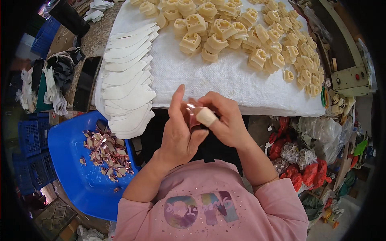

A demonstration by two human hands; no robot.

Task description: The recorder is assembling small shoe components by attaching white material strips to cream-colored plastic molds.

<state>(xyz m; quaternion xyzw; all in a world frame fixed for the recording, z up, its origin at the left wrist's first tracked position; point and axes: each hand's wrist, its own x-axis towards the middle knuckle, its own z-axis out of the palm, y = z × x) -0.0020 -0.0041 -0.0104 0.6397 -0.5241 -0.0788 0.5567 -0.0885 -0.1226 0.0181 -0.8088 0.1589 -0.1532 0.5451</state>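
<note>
a small clear reddish wrapper piece [193, 113] is pinched between both hands just off the near edge of the white cloth [209, 76]. left hand [179, 132] grips it with thumb and fingers, right hand [225, 120], a taped finger [206, 116] on it, pinches too. cream foam blocks [241, 36] crowd the cloth's far side, white curved cut-outs [128, 76] stack along its left edge, and left of the cloth sits a blue bin [72, 160] of foil scraps [106, 150].
</note>
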